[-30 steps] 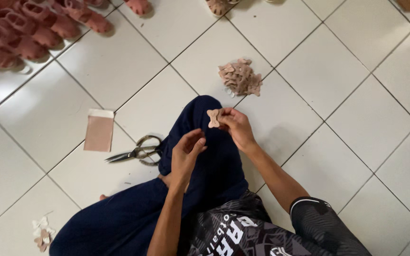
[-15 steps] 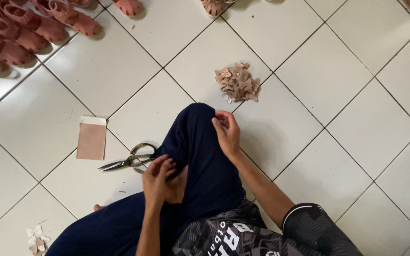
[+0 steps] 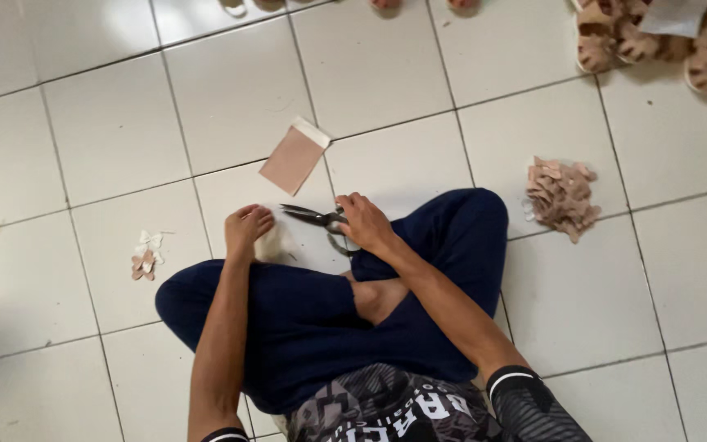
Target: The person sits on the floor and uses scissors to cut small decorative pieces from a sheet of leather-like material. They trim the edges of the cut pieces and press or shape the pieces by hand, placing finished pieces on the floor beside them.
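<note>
Currently, I log: right hand (image 3: 363, 223) clamped on scissors (image 3: 314, 218), blades agape toward left hand (image 3: 247, 229), fingers loose, empty; nick risk.

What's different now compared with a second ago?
The right hand let go of the small cut-out it held at the knee and moved to the scissors, gripping their handles. The left hand dropped to the floor tile. The tan card and pile of cut-outs stayed put.

Scissors (image 3: 314, 218) lie between both hands, card (image 3: 294, 155) beyond, cutouts (image 3: 562, 196) right.
</note>
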